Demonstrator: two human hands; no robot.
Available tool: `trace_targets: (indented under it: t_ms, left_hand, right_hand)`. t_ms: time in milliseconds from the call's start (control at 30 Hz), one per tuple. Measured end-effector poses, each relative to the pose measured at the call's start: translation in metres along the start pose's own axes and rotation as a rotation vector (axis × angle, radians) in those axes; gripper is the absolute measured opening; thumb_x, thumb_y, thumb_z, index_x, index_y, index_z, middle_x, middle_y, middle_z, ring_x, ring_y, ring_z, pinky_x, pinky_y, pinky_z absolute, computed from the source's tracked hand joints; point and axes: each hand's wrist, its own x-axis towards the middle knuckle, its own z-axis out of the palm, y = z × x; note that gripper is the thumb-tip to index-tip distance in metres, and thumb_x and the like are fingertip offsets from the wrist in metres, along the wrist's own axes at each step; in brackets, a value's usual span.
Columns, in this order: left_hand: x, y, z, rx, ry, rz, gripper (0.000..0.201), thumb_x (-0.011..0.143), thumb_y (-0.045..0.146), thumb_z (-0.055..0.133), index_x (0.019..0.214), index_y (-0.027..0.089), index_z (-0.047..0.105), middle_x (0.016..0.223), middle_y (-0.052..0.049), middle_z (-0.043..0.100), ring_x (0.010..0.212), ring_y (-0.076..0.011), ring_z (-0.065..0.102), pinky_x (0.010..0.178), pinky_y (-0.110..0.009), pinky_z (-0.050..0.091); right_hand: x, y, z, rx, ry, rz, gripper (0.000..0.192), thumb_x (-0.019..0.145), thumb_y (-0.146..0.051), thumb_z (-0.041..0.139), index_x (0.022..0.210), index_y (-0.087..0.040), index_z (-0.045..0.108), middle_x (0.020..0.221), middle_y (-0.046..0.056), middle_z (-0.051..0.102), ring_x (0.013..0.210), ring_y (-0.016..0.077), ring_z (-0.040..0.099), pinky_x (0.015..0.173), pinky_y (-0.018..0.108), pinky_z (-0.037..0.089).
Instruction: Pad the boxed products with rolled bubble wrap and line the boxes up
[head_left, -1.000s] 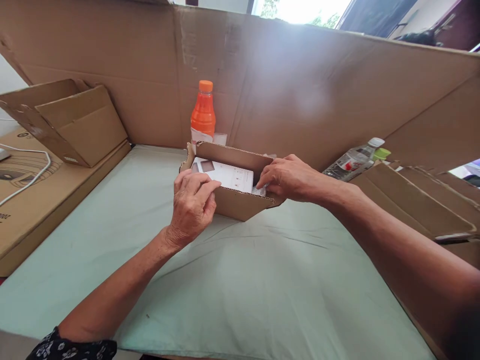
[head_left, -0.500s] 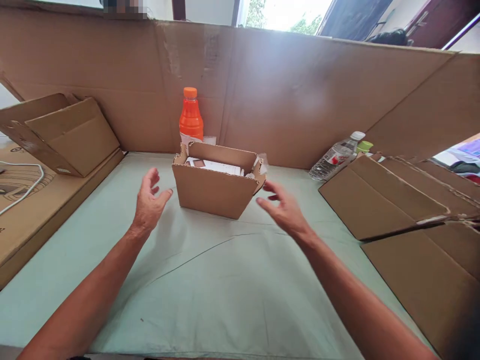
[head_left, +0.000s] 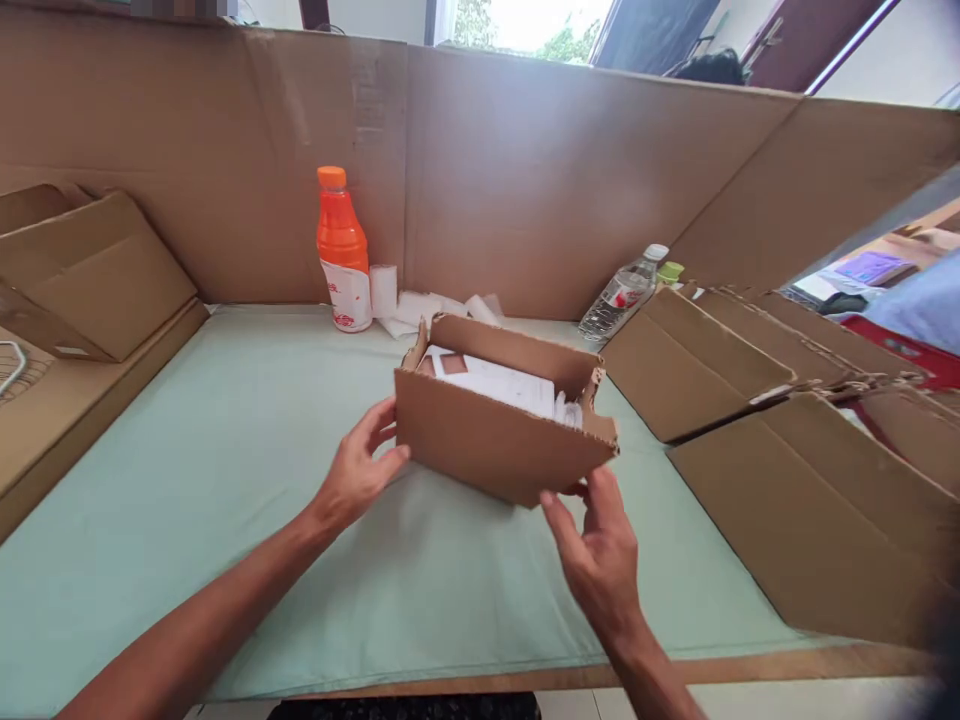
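Note:
An open-topped cardboard box [head_left: 480, 440] sits between my two hands over the green cloth, turned at an angle. White packages, one with brown squares [head_left: 495, 383], stand inside it; their lower parts are hidden. My left hand [head_left: 360, 465] grips the box's left end, thumb at the front corner and fingers around the side. At the lower right corner, my right hand [head_left: 596, 535] has its thumb near the front face, while its fingertips go out of sight behind the end.
Behind the box stand an orange bottle [head_left: 343, 250] and white rolls and wrappers [head_left: 420, 308]. A clear bottle [head_left: 622, 295] leans at the right beside more cardboard boxes [head_left: 705, 365]. Another box [head_left: 105, 275] is at left. A tall cardboard wall [head_left: 525, 180] closes the back.
Both hands have come from beside the box onto its ends. The box has moved nearer to me and turned, uncovering the white rolls behind it. The view has shifted right.

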Motion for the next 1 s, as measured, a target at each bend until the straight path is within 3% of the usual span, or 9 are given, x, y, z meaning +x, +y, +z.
trace_targets:
  t_ms: [100,200,267,433,567,633,733,867,1000]
  left_hand:
    - [-0.028,0.012,-0.028,0.015,0.069,-0.010,0.047,0.081,0.031,0.074,0.126,0.024,0.064,0.127,-0.011,0.069,0.116,-0.0284,0.067,0.097,-0.044,0.057]
    - [-0.030,0.025,-0.054,0.062,0.240,0.068,0.045,0.080,0.031,0.077,0.123,0.025,0.066,0.127,-0.009,0.069,0.118,-0.0263,0.065,0.094,-0.039,0.057]
    - [-0.022,0.026,-0.056,0.080,0.281,0.104,0.045,0.079,0.030,0.077,0.123,0.025,0.065,0.128,-0.008,0.068,0.118,-0.0249,0.064,0.094,-0.037,0.056]
    - [-0.003,0.008,-0.021,0.094,0.118,0.099,0.050,0.081,0.030,0.070,0.129,0.023,0.059,0.130,-0.010,0.066,0.118,-0.0239,0.064,0.099,-0.040,0.053]
    - [-0.004,-0.001,-0.002,0.341,-0.021,0.082,0.055,0.081,0.029,0.066,0.135,0.027,0.057,0.137,-0.009,0.060,0.120,-0.0240,0.062,0.099,-0.042,0.051]
    - [-0.010,-0.004,0.000,0.456,-0.029,0.035,0.051,0.081,0.031,0.065,0.132,0.027,0.060,0.139,-0.009,0.057,0.106,-0.0220,0.065,0.086,-0.038,0.054]
    - [-0.018,-0.010,0.004,0.446,-0.034,-0.126,0.053,0.080,0.038,0.066,0.130,0.025,0.059,0.134,-0.011,0.057,0.080,-0.0164,0.066,0.068,-0.034,0.054]
    - [-0.013,-0.022,0.032,0.237,-0.078,-0.214,0.066,0.078,0.041,0.070,0.136,0.025,0.046,0.136,-0.011,0.053,0.083,-0.0160,0.066,0.069,-0.032,0.055]
    - [0.022,-0.033,0.076,0.103,-0.131,-0.173,0.069,0.073,0.040,0.075,0.133,0.022,0.045,0.132,-0.010,0.053,0.086,-0.0147,0.064,0.075,-0.030,0.055]
  right_hand:
    - [-0.022,-0.014,0.013,0.016,0.003,-0.101,0.052,0.093,-0.029,0.058,0.144,-0.033,0.050,0.144,0.010,0.054,0.132,0.0305,0.054,0.108,0.053,0.049]
    - [-0.006,-0.031,0.038,0.095,-0.071,-0.140,0.057,0.096,-0.025,0.054,0.151,-0.034,0.045,0.149,0.009,0.052,0.137,0.0282,0.051,0.113,0.052,0.046]
    - [0.007,-0.034,0.048,0.123,-0.072,-0.143,0.056,0.097,-0.024,0.051,0.152,-0.034,0.044,0.150,0.008,0.052,0.139,0.0271,0.050,0.114,0.052,0.046]
    - [-0.005,0.001,0.030,0.035,0.043,-0.127,0.050,0.096,-0.026,0.056,0.145,-0.032,0.053,0.145,0.010,0.056,0.134,0.0289,0.054,0.110,0.053,0.049]
    - [-0.035,0.036,-0.003,-0.079,0.103,-0.131,0.052,0.094,-0.026,0.059,0.145,-0.033,0.050,0.142,0.011,0.059,0.126,0.0308,0.060,0.104,0.055,0.053]
    - [-0.045,0.047,-0.011,-0.104,0.060,-0.092,0.059,0.093,-0.029,0.061,0.148,-0.031,0.044,0.139,0.012,0.060,0.120,0.0312,0.064,0.098,0.054,0.056]
    - [-0.049,0.058,-0.012,-0.080,-0.117,-0.007,0.061,0.089,-0.038,0.064,0.145,-0.026,0.044,0.128,0.013,0.065,0.107,0.0298,0.068,0.088,0.049,0.059]
    - [-0.038,0.072,-0.011,-0.052,-0.233,0.063,0.054,0.087,-0.043,0.063,0.136,-0.023,0.051,0.119,0.012,0.069,0.104,0.0296,0.068,0.090,0.048,0.057]
    - [-0.010,0.090,-0.028,-0.072,-0.228,0.123,0.054,0.088,-0.039,0.059,0.139,-0.022,0.048,0.123,0.012,0.068,0.105,0.0288,0.068,0.092,0.048,0.055]
